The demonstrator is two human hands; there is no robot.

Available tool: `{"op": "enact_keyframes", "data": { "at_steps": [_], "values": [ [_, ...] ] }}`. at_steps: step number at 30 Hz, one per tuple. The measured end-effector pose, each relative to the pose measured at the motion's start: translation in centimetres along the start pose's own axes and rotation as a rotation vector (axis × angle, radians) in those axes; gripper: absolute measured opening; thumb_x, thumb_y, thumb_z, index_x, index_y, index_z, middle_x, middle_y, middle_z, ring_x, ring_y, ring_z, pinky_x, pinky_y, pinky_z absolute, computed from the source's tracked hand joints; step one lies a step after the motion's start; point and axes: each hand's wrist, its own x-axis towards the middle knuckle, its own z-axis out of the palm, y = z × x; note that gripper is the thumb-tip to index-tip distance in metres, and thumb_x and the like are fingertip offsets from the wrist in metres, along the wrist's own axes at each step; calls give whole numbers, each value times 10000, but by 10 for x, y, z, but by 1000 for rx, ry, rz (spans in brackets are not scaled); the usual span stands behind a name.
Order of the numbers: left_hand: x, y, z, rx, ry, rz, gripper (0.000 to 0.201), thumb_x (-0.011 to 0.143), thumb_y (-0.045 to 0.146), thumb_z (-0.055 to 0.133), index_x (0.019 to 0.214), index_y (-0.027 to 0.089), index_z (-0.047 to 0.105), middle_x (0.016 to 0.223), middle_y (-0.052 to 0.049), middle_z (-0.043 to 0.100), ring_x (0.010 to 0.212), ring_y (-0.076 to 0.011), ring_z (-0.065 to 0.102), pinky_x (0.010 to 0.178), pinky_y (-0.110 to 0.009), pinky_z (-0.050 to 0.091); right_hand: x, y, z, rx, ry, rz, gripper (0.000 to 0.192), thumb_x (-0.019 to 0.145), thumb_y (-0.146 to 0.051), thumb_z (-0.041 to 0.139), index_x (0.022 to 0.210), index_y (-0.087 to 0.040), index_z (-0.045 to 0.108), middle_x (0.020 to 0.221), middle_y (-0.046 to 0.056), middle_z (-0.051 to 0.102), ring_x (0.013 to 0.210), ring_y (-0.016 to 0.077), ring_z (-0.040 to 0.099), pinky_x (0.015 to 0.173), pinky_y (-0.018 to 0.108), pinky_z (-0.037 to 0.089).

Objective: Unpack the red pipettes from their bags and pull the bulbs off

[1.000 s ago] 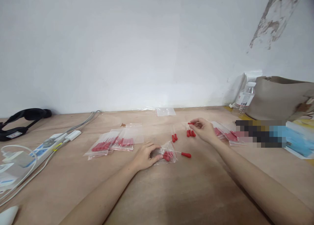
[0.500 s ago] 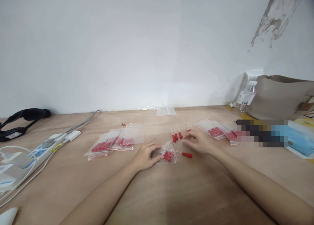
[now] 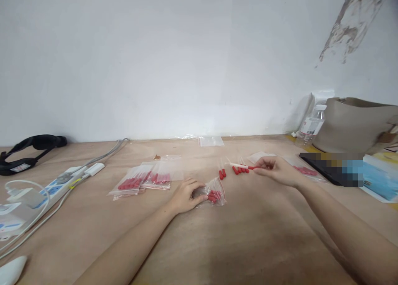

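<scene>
My left hand (image 3: 186, 196) rests on the wooden table (image 3: 236, 243) and grips the mouth of a small clear zip bag (image 3: 214, 192) with red-bulbed droppers inside. My right hand (image 3: 276, 171) pinches one dropper (image 3: 244, 166) by its red bulb, its clear tube pointing left, just above the table. Several loose droppers (image 3: 233, 170) lie under and left of it. Filled zip bags (image 3: 146, 179) lie to the left, and more filled bags (image 3: 306, 171) show behind my right hand.
A white power strip (image 3: 59, 183) with cables lies at the left, a black strap (image 3: 29, 148) behind it. An empty zip bag (image 3: 210, 141) lies by the wall. A water bottle (image 3: 309, 125), a beige bag (image 3: 354, 123) and a dark flat item (image 3: 317, 162) stand at the right.
My right hand picked up the dropper that lay beside the held bag and carried it right and away. The left hand stayed on the bag.
</scene>
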Motion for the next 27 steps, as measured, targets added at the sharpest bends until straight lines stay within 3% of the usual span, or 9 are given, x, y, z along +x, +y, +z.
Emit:
{"op": "enact_keyframes", "data": {
  "at_steps": [2, 5, 10, 13, 16, 20, 23, 27],
  "values": [
    [1, 0, 1, 1, -1, -1, 337, 774, 443, 543, 1005, 202, 596, 909, -49, 619, 855, -188, 553, 762, -305, 427, 8, 2, -1, -44, 178, 51, 309, 685, -470, 557, 750, -172, 610, 647, 23, 607, 585, 132, 522, 522, 237, 363],
    [4, -1, 2, 2, 5, -4, 343, 773, 443, 545, 1002, 193, 596, 897, -50, 617, 837, -184, 559, 750, -301, 430, 21, 0, 23, -177, 369, 111, 289, 681, -460, 550, 726, -184, 624, 655, 33, 628, 615, 157, 555, 560, 258, 372],
    [4, -1, 3, 13, 3, -27, 370, 775, 449, 540, 1041, 194, 581, 919, -51, 619, 852, -191, 565, 761, -309, 433, 38, -5, 76, -459, 378, 124, 249, 715, -420, 512, 661, -206, 626, 686, 39, 646, 720, 197, 568, 728, 333, 344],
    [3, 0, 3, 17, 8, -55, 384, 777, 448, 536, 1059, 190, 566, 944, -56, 617, 861, -196, 566, 762, -316, 437, 41, -6, 86, -539, 367, 128, 278, 723, -441, 502, 640, -201, 616, 659, 45, 633, 746, 210, 559, 769, 362, 309],
    [2, 0, 3, -2, -1, -65, 400, 773, 464, 532, 1062, 187, 562, 979, -59, 614, 888, -198, 565, 786, -320, 438, 36, -6, 85, -477, 367, 94, 285, 733, -447, 492, 660, -197, 608, 636, 24, 613, 680, 181, 552, 700, 316, 333],
    [2, 1, 3, -29, -19, -62, 404, 781, 468, 519, 1085, 203, 550, 1026, -55, 605, 938, -197, 557, 833, -322, 431, 20, -9, 87, -241, 117, -138, 225, 763, -360, 486, 717, -194, 631, 632, 2, 605, 598, 131, 527, 608, 250, 366],
    [2, 2, 2, -30, -31, -59, 391, 788, 453, 514, 1091, 207, 543, 1055, -54, 598, 963, -199, 552, 858, -327, 423, 9, -14, 93, -129, -64, -305, 189, 760, -328, 525, 822, -207, 657, 785, 19, 629, 752, 144, 544, 713, 257, 391],
    [2, 3, 6, -7, -11, -66, 378, 802, 424, 497, 1105, 199, 523, 1082, -62, 590, 966, -202, 554, 859, -331, 424, 3, -23, 96, -130, -208, -405, 261, 730, -358, 590, 951, -228, 645, 882, 33, 591, 863, 165, 512, 782, 282, 388]
  ]
}}
